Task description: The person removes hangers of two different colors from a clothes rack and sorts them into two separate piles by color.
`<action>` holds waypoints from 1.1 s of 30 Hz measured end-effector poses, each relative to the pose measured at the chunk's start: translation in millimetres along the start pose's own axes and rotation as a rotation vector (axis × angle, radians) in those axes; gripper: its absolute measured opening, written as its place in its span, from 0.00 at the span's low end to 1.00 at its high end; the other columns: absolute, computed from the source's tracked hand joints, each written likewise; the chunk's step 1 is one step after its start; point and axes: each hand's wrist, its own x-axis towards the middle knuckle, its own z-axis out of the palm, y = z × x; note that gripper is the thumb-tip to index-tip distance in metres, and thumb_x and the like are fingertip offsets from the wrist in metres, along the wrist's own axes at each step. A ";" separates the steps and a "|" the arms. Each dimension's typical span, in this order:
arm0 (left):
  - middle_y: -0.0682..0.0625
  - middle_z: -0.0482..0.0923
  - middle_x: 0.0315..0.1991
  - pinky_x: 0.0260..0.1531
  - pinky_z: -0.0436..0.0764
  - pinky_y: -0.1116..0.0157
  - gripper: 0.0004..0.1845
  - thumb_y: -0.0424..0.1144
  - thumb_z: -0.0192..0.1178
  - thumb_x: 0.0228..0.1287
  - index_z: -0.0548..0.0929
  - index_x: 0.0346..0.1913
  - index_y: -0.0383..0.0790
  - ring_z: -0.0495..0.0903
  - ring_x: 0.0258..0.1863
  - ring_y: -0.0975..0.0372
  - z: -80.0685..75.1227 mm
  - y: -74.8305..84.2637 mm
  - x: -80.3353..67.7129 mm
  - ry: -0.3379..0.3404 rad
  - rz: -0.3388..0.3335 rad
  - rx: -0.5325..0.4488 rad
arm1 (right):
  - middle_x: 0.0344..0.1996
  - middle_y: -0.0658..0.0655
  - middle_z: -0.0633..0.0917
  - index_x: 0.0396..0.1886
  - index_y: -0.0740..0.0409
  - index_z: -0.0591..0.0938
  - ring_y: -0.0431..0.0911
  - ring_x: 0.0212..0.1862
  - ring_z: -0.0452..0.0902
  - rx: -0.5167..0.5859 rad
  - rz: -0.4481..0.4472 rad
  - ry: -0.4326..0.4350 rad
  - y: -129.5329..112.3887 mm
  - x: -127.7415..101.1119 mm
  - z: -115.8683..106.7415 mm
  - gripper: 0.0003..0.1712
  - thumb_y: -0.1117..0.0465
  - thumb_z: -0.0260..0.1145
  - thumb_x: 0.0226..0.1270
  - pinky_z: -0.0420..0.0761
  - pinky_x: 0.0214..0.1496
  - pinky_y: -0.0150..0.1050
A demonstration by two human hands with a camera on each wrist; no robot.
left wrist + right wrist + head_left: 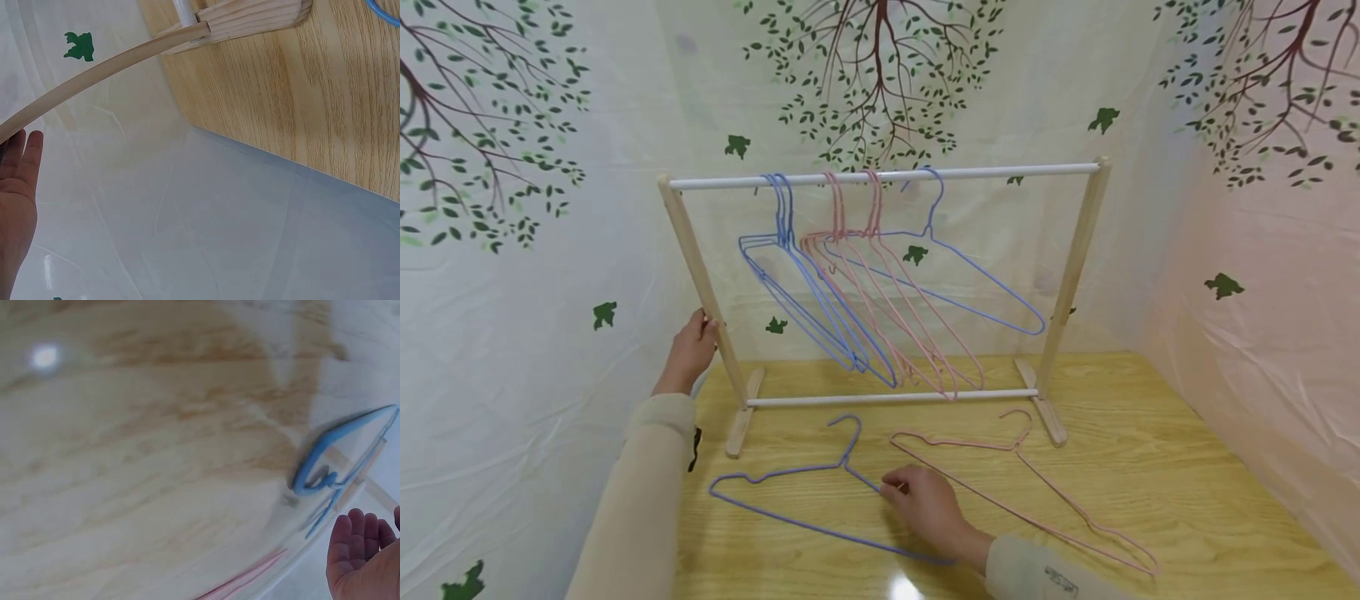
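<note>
My left hand holds the left wooden post of a garment rack; its fingers show beside the post in the left wrist view. Low over the table, my right hand hovers above the right shoulder of a blue clothes hanger, hiding part of it. Its fingers are loosely bent in the right wrist view, with the blue hanger beyond them. To the right lies a pink clothes hanger.
From the rack's white top rail hang several blue hangers, several pink hangers and one more blue hanger turned askew. The rack stands on the wooden table. A leaf-patterned sheet surrounds it.
</note>
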 end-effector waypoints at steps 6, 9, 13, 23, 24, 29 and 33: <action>0.25 0.65 0.65 0.60 0.72 0.43 0.25 0.41 0.34 0.83 0.56 0.73 0.29 0.68 0.63 0.37 0.3 0.1 1.3 -0.011 -0.012 -0.003 | 0.34 0.49 0.88 0.43 0.61 0.88 0.35 0.31 0.80 0.038 0.007 0.008 -1.4 -1.0 -9.6 0.11 0.58 0.68 0.69 0.80 0.31 0.29; 0.25 0.65 0.66 0.60 0.72 0.43 0.26 0.42 0.33 0.83 0.56 0.73 0.29 0.67 0.63 0.37 0.7 -0.4 2.3 -0.016 -0.017 -0.007 | 0.36 0.50 0.88 0.43 0.61 0.88 0.38 0.33 0.82 0.034 0.004 0.028 -1.0 -2.8 -16.2 0.11 0.58 0.67 0.69 0.81 0.33 0.29; 0.26 0.64 0.66 0.61 0.72 0.43 0.26 0.42 0.33 0.83 0.55 0.74 0.30 0.66 0.64 0.37 0.5 -0.2 2.5 -0.022 -0.021 -0.013 | 0.37 0.48 0.88 0.44 0.57 0.88 0.39 0.36 0.81 0.041 0.029 0.043 0.8 -6.9 -27.8 0.10 0.57 0.67 0.70 0.82 0.36 0.30; 0.25 0.64 0.66 0.60 0.72 0.43 0.26 0.41 0.33 0.83 0.55 0.74 0.28 0.67 0.64 0.36 0.1 4.3 -0.5 -0.018 -0.016 -0.004 | 0.35 0.48 0.87 0.42 0.58 0.89 0.40 0.35 0.81 0.092 0.151 0.173 13.1 -9.7 -69.9 0.08 0.61 0.70 0.66 0.81 0.32 0.30; 0.25 0.64 0.66 0.60 0.72 0.43 0.26 0.41 0.33 0.83 0.55 0.74 0.28 0.67 0.64 0.36 0.2 5.0 -1.0 -0.019 -0.017 -0.006 | 0.35 0.48 0.87 0.43 0.58 0.89 0.40 0.35 0.81 0.096 0.166 0.187 15.2 -9.8 -76.0 0.08 0.61 0.70 0.66 0.81 0.33 0.31; 0.25 0.64 0.66 0.60 0.72 0.43 0.26 0.41 0.33 0.83 0.55 0.74 0.28 0.67 0.64 0.36 0.2 5.6 -1.7 -0.019 -0.022 -0.011 | 0.37 0.52 0.88 0.46 0.62 0.87 0.43 0.37 0.81 0.065 0.201 0.247 24.0 -8.8 -111.1 0.12 0.60 0.68 0.69 0.81 0.35 0.32; 0.25 0.65 0.65 0.60 0.72 0.42 0.26 0.41 0.33 0.83 0.55 0.74 0.28 0.67 0.63 0.36 0.1 4.8 -1.6 -0.016 -0.017 -0.009 | 0.36 0.55 0.88 0.47 0.63 0.87 0.42 0.34 0.80 0.039 0.207 0.314 27.8 -7.1 -141.0 0.14 0.57 0.67 0.71 0.78 0.29 0.31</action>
